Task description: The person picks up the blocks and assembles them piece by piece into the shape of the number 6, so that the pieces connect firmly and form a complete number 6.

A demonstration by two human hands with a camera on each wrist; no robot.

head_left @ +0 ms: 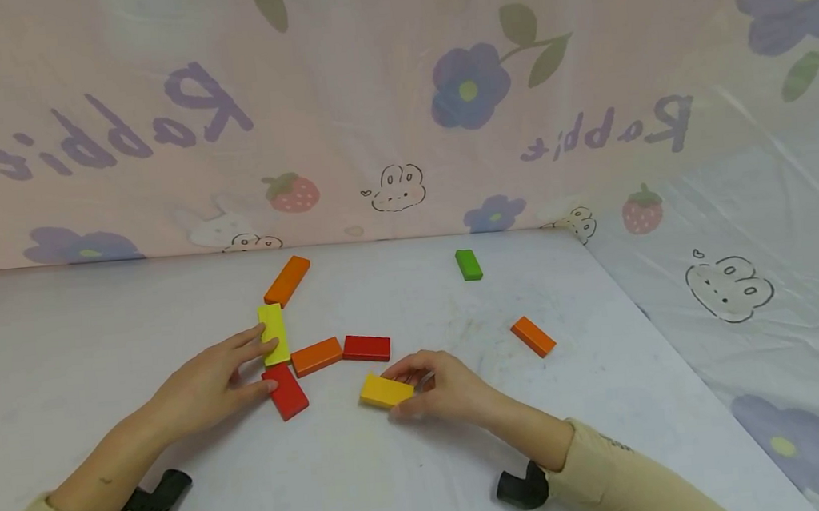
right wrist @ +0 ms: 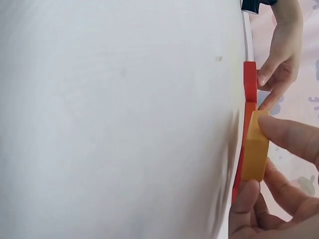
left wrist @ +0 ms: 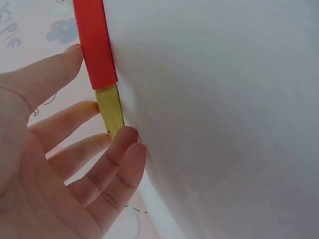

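A: "Where is the dark yellow block (head_left: pixel 382 391)?"
B: "In the right grip (head_left: pixel 443 385), pinched between thumb and fingers. The left grip (head_left: pixel 206 388) is loose. Its fingers touch the bright yellow block (head_left: pixel 276 324) and its thumb touches the near red block (head_left: pixel 289 395)."
A: "What could go wrong?"
B: "If that thumb pushes, the near red block could slide. If the right grip goes too far forward, it could bump the far red block (head_left: pixel 367 348)."
A: "What's hard to see?"
B: "Some right fingers hide. Whether their block touches the table (head_left: pixel 370 483) is hard to tell."
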